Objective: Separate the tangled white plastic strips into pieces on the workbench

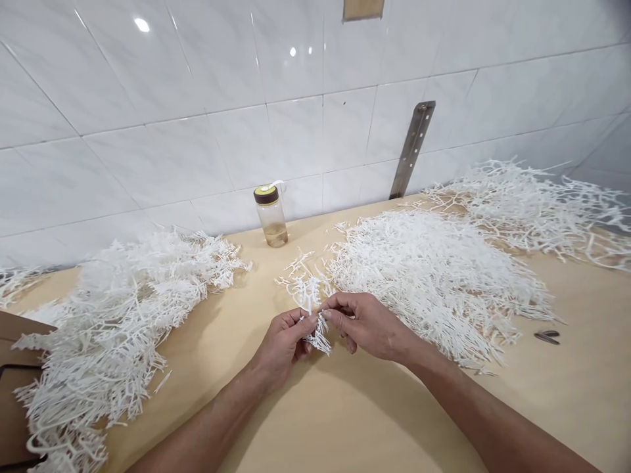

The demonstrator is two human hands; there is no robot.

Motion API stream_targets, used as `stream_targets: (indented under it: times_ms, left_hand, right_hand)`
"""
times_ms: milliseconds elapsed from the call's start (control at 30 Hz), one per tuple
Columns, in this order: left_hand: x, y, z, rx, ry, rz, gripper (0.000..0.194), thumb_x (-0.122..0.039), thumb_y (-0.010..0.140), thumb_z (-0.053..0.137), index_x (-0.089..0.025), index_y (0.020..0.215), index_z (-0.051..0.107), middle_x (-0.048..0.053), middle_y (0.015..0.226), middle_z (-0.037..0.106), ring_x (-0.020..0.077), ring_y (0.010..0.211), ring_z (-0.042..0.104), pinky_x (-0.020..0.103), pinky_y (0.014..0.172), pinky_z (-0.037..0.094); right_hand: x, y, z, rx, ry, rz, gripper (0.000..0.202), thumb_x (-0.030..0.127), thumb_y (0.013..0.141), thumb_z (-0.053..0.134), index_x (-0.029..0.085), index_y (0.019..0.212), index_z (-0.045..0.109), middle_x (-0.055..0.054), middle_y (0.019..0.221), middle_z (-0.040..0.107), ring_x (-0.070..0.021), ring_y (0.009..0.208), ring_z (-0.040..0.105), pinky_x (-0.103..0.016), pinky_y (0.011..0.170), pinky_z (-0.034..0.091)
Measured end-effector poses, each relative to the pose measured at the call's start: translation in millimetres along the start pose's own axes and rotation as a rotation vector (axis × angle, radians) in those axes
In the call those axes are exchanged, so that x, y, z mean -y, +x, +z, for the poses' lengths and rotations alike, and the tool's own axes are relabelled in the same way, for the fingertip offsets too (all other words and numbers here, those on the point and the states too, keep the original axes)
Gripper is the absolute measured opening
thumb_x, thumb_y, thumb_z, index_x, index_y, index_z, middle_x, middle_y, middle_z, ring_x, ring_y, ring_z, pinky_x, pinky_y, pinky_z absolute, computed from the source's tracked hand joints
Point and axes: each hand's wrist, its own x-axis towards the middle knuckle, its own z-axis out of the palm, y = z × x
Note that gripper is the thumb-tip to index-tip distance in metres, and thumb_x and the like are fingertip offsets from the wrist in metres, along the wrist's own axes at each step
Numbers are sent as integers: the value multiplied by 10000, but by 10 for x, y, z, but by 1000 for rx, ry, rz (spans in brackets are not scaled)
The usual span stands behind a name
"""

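In the middle of the table, my left hand (283, 345) is closed around a bunch of thin white branched plastic pieces (320, 340). The fingertips of my right hand (362, 323) pinch at the top of that bunch, close beside the left thumb. Beyond my fingers, a white branching stem with curved arms (306, 292) stretches toward the wall; where it meets the bunch is partly hidden. To the right of my hands lies a large heap of fine white plastic sticks (438, 276).
At left is a tangled white plastic pile (133, 309), beside a brown cardboard box (20, 394). A lidded drink bottle (273, 220) stands near the tiled wall. A metal strip (413, 151) leans there. Longer white branches (537, 203) lie back right; small dark clippers (547, 337) lie farther right.
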Motion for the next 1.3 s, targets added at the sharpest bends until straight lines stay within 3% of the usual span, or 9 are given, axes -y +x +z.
stream_targets:
  times_ms: [333,533,667,767,900,1033,1133,1233,1300]
  left_hand:
    - [-17,-12,35,-15,90,-30,393,-500,745,739,-149,719,566,-27,572,510,48,465,371,177,441,237]
    - [-40,5,39,-34,185,-50,435,-563,751,708,-166,734,531,-33,568,491,52,460,348,175,423,197]
    - [-21,-9,25,14,153,-46,437,-550,752,714,-162,713,517,-45,574,447,44,470,311,173,430,182]
    - [12,-13,14,-1,136,-42,421,-525,739,740,-156,730,537,-44,594,460,39,478,326,160,437,207]
    - [5,21,2,-78,57,-14,408,-479,711,781,-163,745,525,-39,636,496,46,521,406,151,484,311]
    - [-32,35,-20,-158,36,7,414,-450,678,808,-176,750,506,-52,613,486,47,483,431,153,445,274]
    - [-29,36,-52,-144,46,31,394,-456,696,794,-164,738,533,-44,618,503,41,481,419,156,450,274]
    - [-5,42,-77,-88,63,70,366,-459,724,773,-150,742,577,-35,623,501,47,501,406,171,465,290]
    - [8,44,-82,-58,69,86,362,-459,736,765,-144,739,587,-29,618,500,53,511,403,182,471,290]
  right_hand:
    - [-54,2,58,-91,-83,-9,164,272,929,464,187,854,582,36,640,561,-94,470,542,-210,453,404]
    - [-67,16,202,-282,-582,-207,128,153,927,474,176,848,572,-35,844,625,-145,725,539,-270,642,393]
    - [-137,106,186,-383,-787,-150,167,88,934,431,164,854,557,-58,822,600,-162,706,528,-281,607,353]
    - [-165,140,47,-514,-763,-62,138,86,920,450,165,860,546,-56,827,605,-168,721,535,-286,627,363]
    - [-148,111,-150,-624,-635,-88,115,103,898,473,186,848,534,-24,809,614,-148,707,537,-276,656,380]
    - [-180,83,-294,-716,-652,-107,95,135,873,489,193,819,541,-24,771,607,-154,672,531,-282,640,380]
    - [-200,72,-371,-805,-690,-115,79,156,860,495,179,876,569,-67,852,634,-171,682,549,-308,657,401]
    - [-155,42,-350,-828,-633,-166,123,199,874,506,163,955,592,-107,967,660,-152,621,546,-331,671,433]
    - [-101,17,-258,-742,-507,-171,148,245,894,510,175,964,620,-86,905,679,-150,601,552,-314,632,449]
